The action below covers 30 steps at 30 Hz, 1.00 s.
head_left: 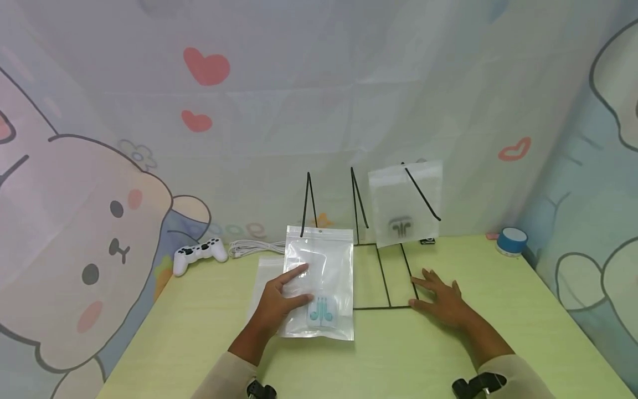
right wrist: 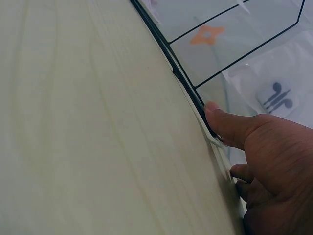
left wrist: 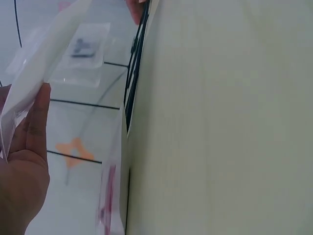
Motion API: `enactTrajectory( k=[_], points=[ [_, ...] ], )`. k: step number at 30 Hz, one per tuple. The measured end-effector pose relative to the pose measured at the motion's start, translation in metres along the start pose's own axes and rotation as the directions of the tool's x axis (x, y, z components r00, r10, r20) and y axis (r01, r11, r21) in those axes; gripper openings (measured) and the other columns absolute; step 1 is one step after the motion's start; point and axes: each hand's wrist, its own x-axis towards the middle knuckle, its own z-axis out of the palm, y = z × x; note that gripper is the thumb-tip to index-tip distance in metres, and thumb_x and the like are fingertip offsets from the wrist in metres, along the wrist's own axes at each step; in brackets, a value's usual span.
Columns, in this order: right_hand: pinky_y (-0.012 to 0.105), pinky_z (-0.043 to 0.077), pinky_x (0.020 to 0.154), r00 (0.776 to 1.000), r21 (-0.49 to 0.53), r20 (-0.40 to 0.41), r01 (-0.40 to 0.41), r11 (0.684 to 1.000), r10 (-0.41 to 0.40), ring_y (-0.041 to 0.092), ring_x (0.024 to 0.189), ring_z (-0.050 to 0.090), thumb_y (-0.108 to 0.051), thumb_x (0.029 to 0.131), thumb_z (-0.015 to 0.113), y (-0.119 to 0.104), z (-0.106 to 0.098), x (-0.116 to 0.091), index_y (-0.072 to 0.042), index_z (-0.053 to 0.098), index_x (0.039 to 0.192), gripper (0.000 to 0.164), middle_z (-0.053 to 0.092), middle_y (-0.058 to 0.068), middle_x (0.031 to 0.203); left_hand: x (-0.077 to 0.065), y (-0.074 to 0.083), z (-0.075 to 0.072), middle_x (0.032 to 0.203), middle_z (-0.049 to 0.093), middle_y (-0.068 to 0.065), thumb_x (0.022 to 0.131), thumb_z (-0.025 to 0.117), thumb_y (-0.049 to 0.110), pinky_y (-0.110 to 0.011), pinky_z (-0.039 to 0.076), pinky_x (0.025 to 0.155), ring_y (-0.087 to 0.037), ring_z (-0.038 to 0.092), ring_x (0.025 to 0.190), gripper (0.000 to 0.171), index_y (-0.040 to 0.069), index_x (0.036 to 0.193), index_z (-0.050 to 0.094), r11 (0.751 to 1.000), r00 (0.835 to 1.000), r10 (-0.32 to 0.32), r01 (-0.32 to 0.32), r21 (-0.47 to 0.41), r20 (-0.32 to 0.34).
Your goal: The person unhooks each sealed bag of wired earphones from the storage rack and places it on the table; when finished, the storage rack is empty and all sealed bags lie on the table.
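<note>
My left hand holds a clear zip bag, with index finger and thumb across its front in the head view. Teal earphones in a small case show in the bag's lower part. Its top edge overlaps the tip of the left hook of a black wire rack. My right hand touches the right side of the rack's base, thumb at the front corner and fingers spread. Another zip bag, with dark earphones inside, hangs on the right hook.
A further bag lies partly hidden behind the held one. A white game controller and a coiled white cable are at the back left. At the back right sits a blue-and-white round container. A printed cloth backdrop rises behind the table.
</note>
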Motion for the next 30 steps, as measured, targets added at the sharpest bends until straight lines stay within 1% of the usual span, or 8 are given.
enactTrajectory(
  k=[4,8,10,13,17,26,28,30],
  points=[
    [0.078,-0.002,0.108,1.0,-0.006,0.003,-0.001,1.0,0.001,0.05,0.149,0.018,-0.047,0.091,0.066,-0.001,0.0,0.0,-0.014,0.049,0.147,0.067,0.029,0.024,0.16,0.002,-0.004,-0.014,0.14,0.057,0.003,0.07,0.09,0.027,-0.027,0.057,0.08,-0.019,0.062,0.11,0.069,0.045,0.131,0.061,0.999,0.999,-0.009,0.011,0.042,-0.034],
    [0.078,-0.002,0.109,1.0,-0.007,-0.002,-0.002,1.0,0.002,0.049,0.149,0.018,-0.048,0.091,0.066,0.0,0.001,0.001,-0.014,0.049,0.147,0.067,0.029,0.024,0.16,0.005,-0.01,-0.028,0.148,0.048,0.016,0.071,0.089,0.028,-0.018,0.05,0.09,-0.015,0.046,0.131,0.068,0.044,0.131,0.061,0.997,0.999,0.001,0.003,0.078,-0.051],
    [0.078,-0.002,0.109,1.0,-0.009,-0.001,-0.002,1.0,0.002,0.049,0.149,0.018,-0.049,0.091,0.066,0.0,0.002,0.001,-0.014,0.049,0.147,0.068,0.029,0.024,0.16,0.006,-0.011,-0.035,0.149,0.047,0.018,0.072,0.089,0.028,-0.016,0.045,0.096,-0.013,0.039,0.139,0.068,0.043,0.132,0.061,0.996,0.998,-0.003,0.008,0.087,-0.055],
    [0.078,-0.002,0.109,1.0,-0.004,0.003,-0.007,1.0,0.007,0.049,0.149,0.018,-0.049,0.091,0.066,-0.001,0.002,0.001,-0.014,0.049,0.147,0.068,0.029,0.024,0.16,0.007,-0.014,-0.044,0.149,0.047,0.019,0.072,0.089,0.028,-0.02,0.04,0.105,-0.011,0.033,0.143,0.069,0.042,0.133,0.061,0.995,0.997,-0.021,0.028,0.098,-0.071],
    [0.078,-0.002,0.109,1.0,-0.001,0.004,-0.009,1.0,0.009,0.049,0.149,0.017,-0.048,0.091,0.066,0.0,0.001,0.001,-0.014,0.049,0.147,0.068,0.028,0.024,0.16,0.008,-0.018,-0.058,0.151,0.045,0.016,0.071,0.089,0.027,-0.035,0.032,0.115,-0.011,0.031,0.145,0.07,0.04,0.134,0.06,0.994,0.994,-0.039,0.049,0.1,-0.098],
    [0.078,-0.003,0.109,1.0,0.003,0.011,-0.008,1.0,0.008,0.049,0.15,0.016,-0.05,0.091,0.066,0.002,0.002,0.0,-0.015,0.048,0.147,0.069,0.027,0.024,0.161,0.008,-0.026,-0.095,0.159,0.036,0.008,0.069,0.09,0.032,-0.047,0.019,0.123,-0.018,0.022,0.151,0.075,0.037,0.137,0.059,0.987,0.987,-0.095,0.11,0.113,-0.133],
    [0.078,-0.002,0.109,1.0,0.0,0.013,-0.007,1.0,0.007,0.049,0.15,0.016,-0.051,0.091,0.065,0.002,0.002,0.001,-0.015,0.048,0.147,0.069,0.026,0.024,0.161,0.007,-0.028,-0.104,0.16,0.034,0.008,0.069,0.09,0.032,-0.047,0.02,0.122,-0.019,0.021,0.151,0.076,0.036,0.138,0.058,0.985,0.984,-0.111,0.127,0.116,-0.138],
    [0.078,-0.003,0.109,1.0,0.001,0.009,-0.007,1.0,0.007,0.049,0.15,0.016,-0.051,0.091,0.066,0.002,0.003,0.0,-0.015,0.048,0.147,0.069,0.027,0.024,0.161,0.005,-0.028,-0.113,0.161,0.033,0.006,0.071,0.089,0.031,-0.041,0.028,0.119,-0.02,0.024,0.149,0.076,0.035,0.14,0.057,0.983,0.981,-0.129,0.146,0.114,-0.145]
  ],
)
